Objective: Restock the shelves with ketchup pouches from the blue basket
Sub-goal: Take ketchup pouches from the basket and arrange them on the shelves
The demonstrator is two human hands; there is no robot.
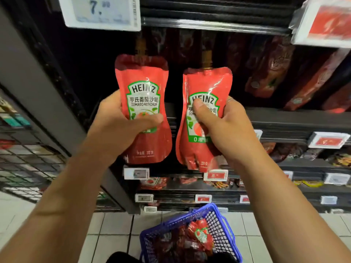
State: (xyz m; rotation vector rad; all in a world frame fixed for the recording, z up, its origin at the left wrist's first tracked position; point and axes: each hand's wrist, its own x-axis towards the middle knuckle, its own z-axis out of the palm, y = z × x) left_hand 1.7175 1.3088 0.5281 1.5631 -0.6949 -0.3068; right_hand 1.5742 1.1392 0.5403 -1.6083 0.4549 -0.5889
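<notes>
Two red Heinz ketchup pouches are held upright in front of a dark shelf. My left hand grips the left pouch round its waist, thumb across the label. My right hand grips the right pouch, thumb on its label. Both pouches have gold caps pointing up toward the shelf opening. The blue basket stands on the tiled floor below, with several more red pouches inside.
Dark red pouches lean at the right of the same shelf. Price tags hang overhead: a white price tag and a red price tag. Lower shelves carry more goods. A grey upright and wire rack stand at left.
</notes>
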